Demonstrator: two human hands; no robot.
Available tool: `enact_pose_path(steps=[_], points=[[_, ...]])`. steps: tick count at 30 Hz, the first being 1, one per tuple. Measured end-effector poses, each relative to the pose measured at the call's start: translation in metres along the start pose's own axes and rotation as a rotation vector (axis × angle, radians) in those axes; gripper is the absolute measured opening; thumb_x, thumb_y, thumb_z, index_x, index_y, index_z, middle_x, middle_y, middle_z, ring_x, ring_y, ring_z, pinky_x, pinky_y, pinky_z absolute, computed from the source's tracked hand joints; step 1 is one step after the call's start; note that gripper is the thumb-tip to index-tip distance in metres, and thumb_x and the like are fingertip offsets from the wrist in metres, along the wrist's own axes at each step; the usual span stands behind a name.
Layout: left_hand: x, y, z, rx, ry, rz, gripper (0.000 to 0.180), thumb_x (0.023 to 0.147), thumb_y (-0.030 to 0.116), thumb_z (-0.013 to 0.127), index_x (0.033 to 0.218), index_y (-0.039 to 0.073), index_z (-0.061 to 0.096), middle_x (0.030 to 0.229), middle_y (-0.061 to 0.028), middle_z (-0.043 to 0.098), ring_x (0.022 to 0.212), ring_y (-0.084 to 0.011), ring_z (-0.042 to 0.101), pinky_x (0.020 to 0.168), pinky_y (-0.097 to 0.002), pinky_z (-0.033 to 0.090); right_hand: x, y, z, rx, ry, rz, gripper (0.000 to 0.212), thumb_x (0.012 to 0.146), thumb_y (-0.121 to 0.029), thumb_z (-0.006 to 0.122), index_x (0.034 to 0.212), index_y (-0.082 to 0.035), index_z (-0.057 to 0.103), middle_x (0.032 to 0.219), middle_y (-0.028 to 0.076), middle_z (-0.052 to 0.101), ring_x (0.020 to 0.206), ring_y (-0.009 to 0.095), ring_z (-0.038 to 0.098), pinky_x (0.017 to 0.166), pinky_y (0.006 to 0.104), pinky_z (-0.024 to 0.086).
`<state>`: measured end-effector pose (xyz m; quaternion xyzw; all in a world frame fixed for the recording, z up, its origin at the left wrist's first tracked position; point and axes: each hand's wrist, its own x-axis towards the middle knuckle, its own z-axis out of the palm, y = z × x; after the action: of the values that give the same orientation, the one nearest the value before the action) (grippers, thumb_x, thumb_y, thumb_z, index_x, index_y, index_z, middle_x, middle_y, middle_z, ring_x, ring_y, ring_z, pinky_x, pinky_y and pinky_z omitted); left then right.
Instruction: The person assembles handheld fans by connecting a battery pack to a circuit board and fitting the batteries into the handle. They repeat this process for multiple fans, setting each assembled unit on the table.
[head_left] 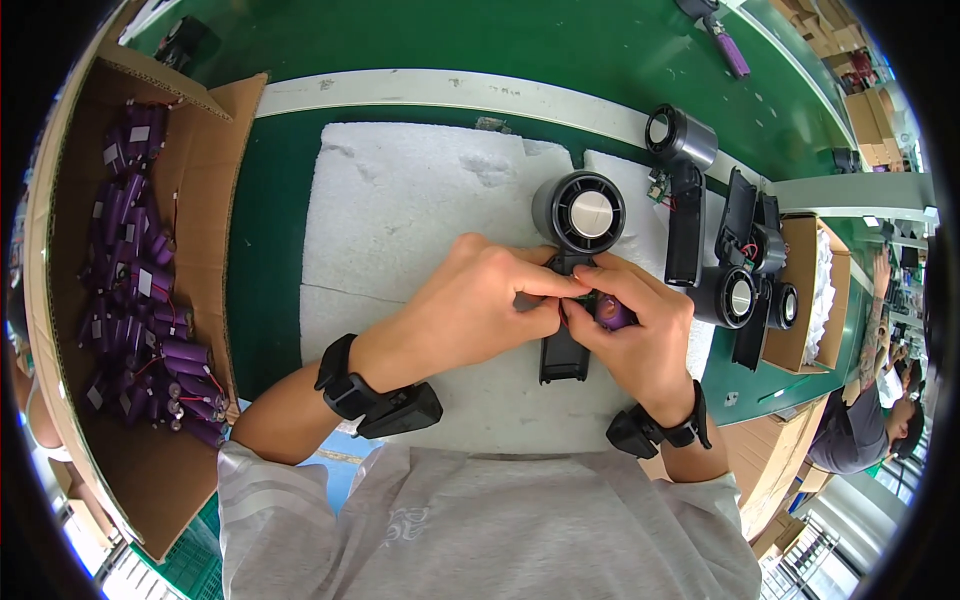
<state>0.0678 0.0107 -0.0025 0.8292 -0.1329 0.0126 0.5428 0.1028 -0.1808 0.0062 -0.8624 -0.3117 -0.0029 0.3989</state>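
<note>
A black handheld fan [545,213] with a round head and an opened handle lies on white foam in front of me. My left hand [478,298] is closed in a pinch over the handle, thumb and forefinger together; what lies between the tips is too small to make out. A purple battery cell [613,313] is in my right hand [645,315], its end showing between the curled fingers. The right thumb and forefinger meet the left fingertips at the handle. Beneath them a bit of green and a red wire show. The handle's lower end [565,362] sticks out below the hands.
On my left stands a cardboard box [215,200] of purple battery cells [130,240] with wires. More fan parts [686,225] lie right of the foam sheet [400,200], by a smaller carton [835,290]. A white rail [430,92] crosses behind. Another person [860,425] sits far right.
</note>
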Motion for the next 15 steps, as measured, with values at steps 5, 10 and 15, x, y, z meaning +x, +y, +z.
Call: enact_pose_path(steps=[5, 10, 15], points=[[0.000, -0.005, -0.001, -0.018, -0.059, -0.044, 0.030, 0.072, -0.002, 0.066, 0.099, 0.007, 0.074, 0.098, -0.0131, 0.072, 0.082, -0.0276, 0.071, 0.071, -0.0305, 0.057, 0.001, 0.003, -0.001, 0.024, -0.011, 0.040, 0.033, 0.066, -0.002, 0.081, 0.097, -0.001, 0.070, 0.101, 0.013, 0.070, 0.077, 0.019, 0.069, 0.067, 0.0258, 0.054], [-0.002, -0.012, 0.001, -0.179, -0.040, -0.047, 0.033, 0.075, -0.004, 0.064, 0.105, 0.006, 0.073, 0.100, -0.0125, 0.067, 0.089, -0.0246, 0.069, 0.076, -0.0317, 0.057, 0.005, -0.013, -0.027, 0.225, -0.281, 0.293, 0.049, 0.071, -0.001, 0.077, 0.118, -0.003, 0.062, 0.107, 0.013, 0.067, 0.080, 0.017, 0.068, 0.065, 0.0282, 0.055], [-0.001, -0.010, 0.004, -0.227, 0.017, -0.006, 0.027, 0.077, 0.001, 0.064, 0.102, 0.007, 0.073, 0.093, -0.0109, 0.063, 0.076, -0.0214, 0.064, 0.069, -0.0310, 0.055, -0.025, -0.014, -0.040, 0.813, -0.314, 0.512, 0.063, 0.076, 0.007, 0.070, 0.134, -0.004, 0.049, 0.110, 0.009, 0.064, 0.075, 0.015, 0.065, 0.060, 0.0261, 0.051]])
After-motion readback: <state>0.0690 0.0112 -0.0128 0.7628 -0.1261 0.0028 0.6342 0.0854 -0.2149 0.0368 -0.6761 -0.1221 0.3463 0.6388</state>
